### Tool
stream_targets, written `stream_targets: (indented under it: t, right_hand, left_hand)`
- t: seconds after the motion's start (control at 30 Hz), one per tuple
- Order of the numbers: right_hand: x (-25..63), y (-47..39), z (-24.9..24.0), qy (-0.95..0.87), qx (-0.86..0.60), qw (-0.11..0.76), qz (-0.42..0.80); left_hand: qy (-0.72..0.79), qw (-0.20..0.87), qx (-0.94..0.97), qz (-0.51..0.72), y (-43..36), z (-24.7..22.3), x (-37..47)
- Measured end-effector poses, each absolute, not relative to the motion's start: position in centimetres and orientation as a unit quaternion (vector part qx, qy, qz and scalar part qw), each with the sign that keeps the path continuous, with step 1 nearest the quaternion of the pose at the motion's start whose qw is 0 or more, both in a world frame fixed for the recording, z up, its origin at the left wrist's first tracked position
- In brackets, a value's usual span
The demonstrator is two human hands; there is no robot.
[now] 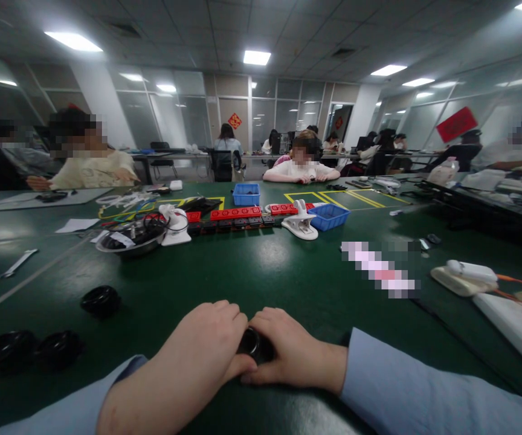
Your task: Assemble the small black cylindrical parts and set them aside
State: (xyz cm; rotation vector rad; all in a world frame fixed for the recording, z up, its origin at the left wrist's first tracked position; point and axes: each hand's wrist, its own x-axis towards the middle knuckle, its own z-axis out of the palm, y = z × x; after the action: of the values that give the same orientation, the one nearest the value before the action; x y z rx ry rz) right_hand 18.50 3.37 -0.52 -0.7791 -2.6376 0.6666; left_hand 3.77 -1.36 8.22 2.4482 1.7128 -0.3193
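Centrally, hands (249,347) curled around black round part (251,343), near edge hidden, bare green tabletop (261,272) ahead.

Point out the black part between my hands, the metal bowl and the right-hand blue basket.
Black part (251,342): head view, on its exposed top between the fingers.
Metal bowl (148,248): head view, on its near outer wall.
Right-hand blue basket (332,222): head view, on its near wall.
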Motion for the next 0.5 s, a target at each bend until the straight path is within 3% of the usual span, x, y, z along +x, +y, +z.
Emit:
stream_targets:
  t: [0.33,0.5]
  right_hand:
    - [18.2,3.4,-1.0,-0.906,-0.312,0.178,0.223]
    - [18.2,3.7,-1.1,-0.905,-0.299,0.177,0.245]
  left_hand:
    - [0.585,-0.051,0.805,-0.082,-1.6,6.7,4.5]
    - [0.577,-0.058,0.813,-0.055,-1.8,6.0,4.4]
